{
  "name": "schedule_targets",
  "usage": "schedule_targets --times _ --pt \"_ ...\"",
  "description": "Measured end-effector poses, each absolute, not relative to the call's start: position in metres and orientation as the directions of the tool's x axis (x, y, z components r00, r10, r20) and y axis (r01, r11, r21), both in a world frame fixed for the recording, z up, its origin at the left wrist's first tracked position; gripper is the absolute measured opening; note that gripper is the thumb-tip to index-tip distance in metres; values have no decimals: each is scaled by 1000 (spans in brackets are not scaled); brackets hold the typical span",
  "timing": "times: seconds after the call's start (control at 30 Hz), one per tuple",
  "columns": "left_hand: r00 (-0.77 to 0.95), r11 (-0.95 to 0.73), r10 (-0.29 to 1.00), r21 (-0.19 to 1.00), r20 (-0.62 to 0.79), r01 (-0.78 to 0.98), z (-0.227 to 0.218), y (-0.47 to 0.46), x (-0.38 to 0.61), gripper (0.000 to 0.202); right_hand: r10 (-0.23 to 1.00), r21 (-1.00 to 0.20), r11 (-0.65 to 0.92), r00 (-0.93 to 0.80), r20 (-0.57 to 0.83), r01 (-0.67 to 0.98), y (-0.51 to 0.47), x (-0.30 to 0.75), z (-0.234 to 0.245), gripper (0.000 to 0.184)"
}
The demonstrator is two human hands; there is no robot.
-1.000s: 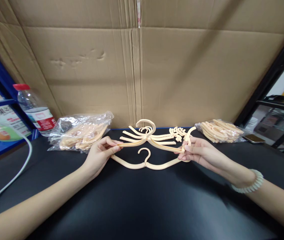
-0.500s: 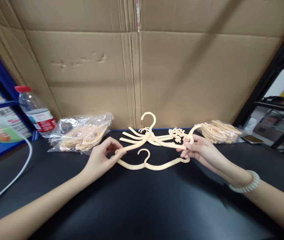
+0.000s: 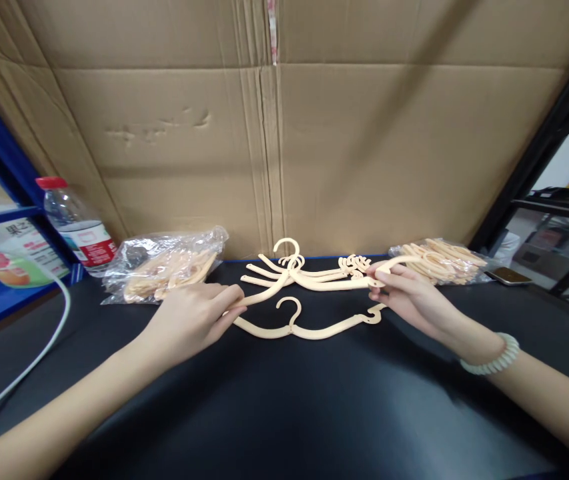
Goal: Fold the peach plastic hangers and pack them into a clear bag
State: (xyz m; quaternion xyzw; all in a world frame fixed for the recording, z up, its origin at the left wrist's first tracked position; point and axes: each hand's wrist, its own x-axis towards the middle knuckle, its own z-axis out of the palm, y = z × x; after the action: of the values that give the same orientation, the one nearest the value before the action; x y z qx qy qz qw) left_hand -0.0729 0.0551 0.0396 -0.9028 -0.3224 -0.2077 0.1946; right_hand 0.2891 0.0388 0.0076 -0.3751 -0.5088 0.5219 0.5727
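A cream plastic clothes hanger (image 3: 334, 285) is held above the table between my two hands. My left hand (image 3: 199, 317) is closed round the end of its left arm, which the fingers hide. My right hand (image 3: 407, 297) pinches the tip of its right arm, where a curved cream piece (image 3: 404, 260) meets it and reaches out to the right. On the black table just below, a second cream hanger (image 3: 321, 333) lies flat, its left end partly behind my left hand. Behind the held one lie several loose cream hanger parts (image 3: 259, 272).
Clear plastic bags of cream parts lie at the left (image 3: 164, 267) and right (image 3: 441, 260). A phone (image 3: 509, 276) rests beside the right bag. At far left stand a red-capped bottle (image 3: 77, 223) and a white cable (image 3: 59, 327). A cardboard sheet (image 3: 189, 147) walls off the back.
The held hanger has tilted and its hook has dropped lower. My left hand has rolled over its end. The curved piece at my right hand has swung down toward the right.
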Motion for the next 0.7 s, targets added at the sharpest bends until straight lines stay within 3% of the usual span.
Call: schedule_targets --times 0.17,0.3,0.47,0.7 --pt "731 -723 587 -182 347 667 41 60 -83 22 989 -986 58 -128 78 -155 48 316 13 25" --pt "768 -768 585 -127 262 628 44 61 -86 21 949 -986 87 -313 37 145 51 337 19 25" --pt "831 -845 518 -30 205 534 45 58 -81 22 874 -782 299 -486 -6 547 51 343 27 23" --pt "841 -858 504 6 199 513 37 54 -78 21 824 -584 479 -565 41 656 55 346 22 24"
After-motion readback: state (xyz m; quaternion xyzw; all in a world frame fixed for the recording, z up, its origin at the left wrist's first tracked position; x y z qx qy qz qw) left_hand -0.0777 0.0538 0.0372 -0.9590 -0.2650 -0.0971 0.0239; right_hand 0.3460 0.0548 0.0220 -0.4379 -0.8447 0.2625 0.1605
